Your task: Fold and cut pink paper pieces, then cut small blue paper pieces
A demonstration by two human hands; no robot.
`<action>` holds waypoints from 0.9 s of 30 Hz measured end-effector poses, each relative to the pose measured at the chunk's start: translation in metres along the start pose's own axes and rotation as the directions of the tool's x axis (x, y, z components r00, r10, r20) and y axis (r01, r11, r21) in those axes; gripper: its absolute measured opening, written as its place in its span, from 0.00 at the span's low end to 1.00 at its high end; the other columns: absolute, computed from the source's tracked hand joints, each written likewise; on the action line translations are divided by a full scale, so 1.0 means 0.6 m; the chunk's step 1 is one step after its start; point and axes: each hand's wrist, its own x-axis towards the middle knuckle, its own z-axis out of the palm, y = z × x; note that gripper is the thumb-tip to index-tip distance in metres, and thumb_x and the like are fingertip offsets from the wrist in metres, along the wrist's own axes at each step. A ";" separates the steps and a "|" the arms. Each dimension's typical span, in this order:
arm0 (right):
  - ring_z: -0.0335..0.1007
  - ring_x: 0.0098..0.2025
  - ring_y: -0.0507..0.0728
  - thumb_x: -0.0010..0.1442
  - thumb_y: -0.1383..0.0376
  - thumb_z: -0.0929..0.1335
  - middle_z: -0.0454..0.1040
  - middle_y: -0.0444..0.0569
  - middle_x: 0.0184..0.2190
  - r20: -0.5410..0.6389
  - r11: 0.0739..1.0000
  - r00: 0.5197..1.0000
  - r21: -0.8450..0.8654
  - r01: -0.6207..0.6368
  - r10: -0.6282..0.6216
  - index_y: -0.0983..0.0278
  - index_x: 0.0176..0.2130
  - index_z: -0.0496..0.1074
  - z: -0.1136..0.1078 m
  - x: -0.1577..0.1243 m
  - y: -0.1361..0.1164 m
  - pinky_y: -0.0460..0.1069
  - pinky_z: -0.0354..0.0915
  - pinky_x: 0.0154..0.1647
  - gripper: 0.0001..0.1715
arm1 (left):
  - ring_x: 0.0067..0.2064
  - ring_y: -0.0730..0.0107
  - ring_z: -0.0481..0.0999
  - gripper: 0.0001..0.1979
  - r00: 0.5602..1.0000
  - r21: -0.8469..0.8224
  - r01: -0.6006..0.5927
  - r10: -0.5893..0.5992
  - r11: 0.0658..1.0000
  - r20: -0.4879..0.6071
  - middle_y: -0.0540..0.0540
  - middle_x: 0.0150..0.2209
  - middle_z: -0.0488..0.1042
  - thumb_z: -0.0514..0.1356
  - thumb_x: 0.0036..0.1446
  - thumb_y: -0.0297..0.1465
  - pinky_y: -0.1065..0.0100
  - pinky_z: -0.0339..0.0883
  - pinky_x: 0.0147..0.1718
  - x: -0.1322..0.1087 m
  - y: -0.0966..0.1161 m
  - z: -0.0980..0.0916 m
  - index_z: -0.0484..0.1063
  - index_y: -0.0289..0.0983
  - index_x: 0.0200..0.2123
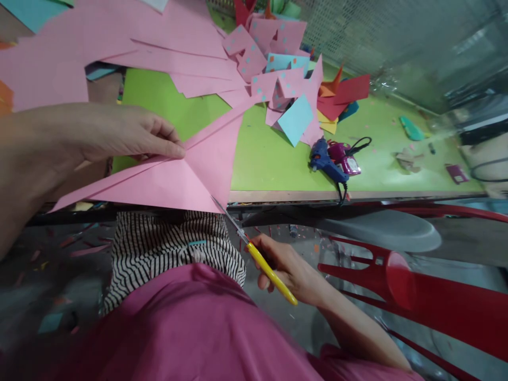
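A creased sheet of pink paper [162,185] overhangs the near edge of a green tabletop [270,177]. The person's left hand [137,132] pinches it between thumb and fingers. The right hand [288,267] is closed around yellow-handled scissors [268,267], their blades at the paper's near right corner. Beyond sit dotted pink paper pieces [254,61]; rightward, a blue glue gun [327,163].

Pink paper [159,185]: angular sheet, narrow strips along upper edges, line running toward five o'clock, crease or cut unclear. Scissors [270,272]: yellow handle, metal blades, pointing about eleven o'clock, tip at paper's four-o'clock corner.
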 end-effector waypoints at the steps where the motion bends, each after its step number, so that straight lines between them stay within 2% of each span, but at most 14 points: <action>1: 0.56 0.24 0.49 0.63 0.43 0.71 0.70 0.39 0.23 -0.004 1.000 1.000 0.006 0.003 -0.003 0.59 0.35 0.63 0.000 0.000 0.001 0.46 0.48 0.23 0.25 | 0.33 0.78 0.71 0.13 0.999 -0.068 0.020 -0.017 0.997 0.036 0.53 0.33 0.79 0.59 0.62 0.37 0.71 0.68 0.38 0.002 -0.001 0.000 0.78 0.34 0.42; 3: 0.56 0.23 0.49 0.64 0.44 0.70 0.70 0.39 0.23 -0.015 1.000 1.000 0.011 0.007 -0.007 0.59 0.35 0.64 0.000 0.000 0.003 0.46 0.48 0.23 0.24 | 0.34 0.77 0.70 0.12 0.989 -0.224 0.098 -0.068 0.970 0.134 0.52 0.35 0.79 0.60 0.61 0.35 0.69 0.68 0.40 0.003 0.000 0.000 0.77 0.33 0.42; 8: 0.60 0.24 0.49 0.59 0.48 0.74 0.70 0.39 0.25 -0.003 1.000 1.000 -0.012 -0.015 0.015 0.60 0.38 0.66 -0.002 0.003 0.003 0.45 0.51 0.23 0.22 | 0.37 0.76 0.71 0.12 0.984 -0.268 0.145 -0.111 0.952 0.139 0.51 0.38 0.80 0.59 0.59 0.35 0.66 0.68 0.43 -0.001 0.010 0.000 0.75 0.34 0.43; 11: 0.62 0.24 0.48 0.54 0.52 0.76 0.71 0.39 0.27 0.022 0.999 0.999 -0.008 -0.047 0.047 0.60 0.38 0.64 -0.002 0.006 -0.005 0.45 0.53 0.23 0.22 | 0.38 0.73 0.72 0.16 0.979 -0.279 0.120 -0.067 0.953 0.194 0.51 0.36 0.78 0.61 0.55 0.40 0.65 0.68 0.42 0.003 0.006 0.002 0.76 0.35 0.40; 16: 0.64 0.23 0.49 0.53 0.58 0.74 0.71 0.36 0.20 0.075 0.996 0.994 0.038 -0.083 0.080 0.59 0.36 0.61 -0.001 0.010 -0.021 0.44 0.55 0.24 0.20 | 0.39 0.68 0.73 0.27 0.966 -0.355 0.080 0.016 0.932 0.259 0.52 0.34 0.75 0.66 0.43 0.50 0.67 0.68 0.41 0.014 -0.009 0.005 0.77 0.38 0.42; 19: 0.64 0.22 0.49 0.57 0.58 0.71 0.70 0.35 0.19 0.097 0.997 0.993 0.037 -0.072 0.068 0.59 0.36 0.60 -0.001 0.013 -0.024 0.45 0.56 0.25 0.15 | 0.41 0.67 0.73 0.28 0.963 -0.371 0.087 0.018 0.924 0.270 0.52 0.34 0.74 0.66 0.44 0.50 0.67 0.67 0.43 0.014 -0.011 0.005 0.76 0.37 0.43; 22: 0.66 0.23 0.49 0.60 0.56 0.69 0.75 0.39 0.23 0.106 0.998 0.993 0.029 -0.055 0.052 0.59 0.36 0.61 0.001 0.012 -0.019 0.45 0.56 0.25 0.14 | 0.43 0.65 0.73 0.28 0.961 -0.355 0.095 0.008 0.930 0.277 0.51 0.37 0.75 0.65 0.46 0.50 0.67 0.66 0.45 0.010 -0.008 0.004 0.76 0.37 0.44; 24: 0.66 0.23 0.49 0.61 0.54 0.69 0.76 0.41 0.25 0.079 0.999 0.996 0.024 -0.043 0.041 0.59 0.36 0.62 0.003 0.011 -0.014 0.45 0.56 0.24 0.14 | 0.45 0.64 0.73 0.28 0.960 -0.346 0.100 0.001 0.933 0.280 0.50 0.38 0.76 0.65 0.47 0.49 0.66 0.65 0.46 0.008 -0.007 0.004 0.75 0.36 0.45; 27: 0.65 0.22 0.49 0.64 0.54 0.67 0.73 0.39 0.23 0.045 0.999 0.999 0.020 -0.030 0.029 0.60 0.37 0.63 0.005 0.008 -0.010 0.45 0.54 0.23 0.13 | 0.44 0.66 0.72 0.26 0.959 -0.360 0.091 0.015 0.928 0.282 0.50 0.38 0.76 0.64 0.48 0.48 0.66 0.64 0.47 0.008 -0.008 0.007 0.75 0.35 0.43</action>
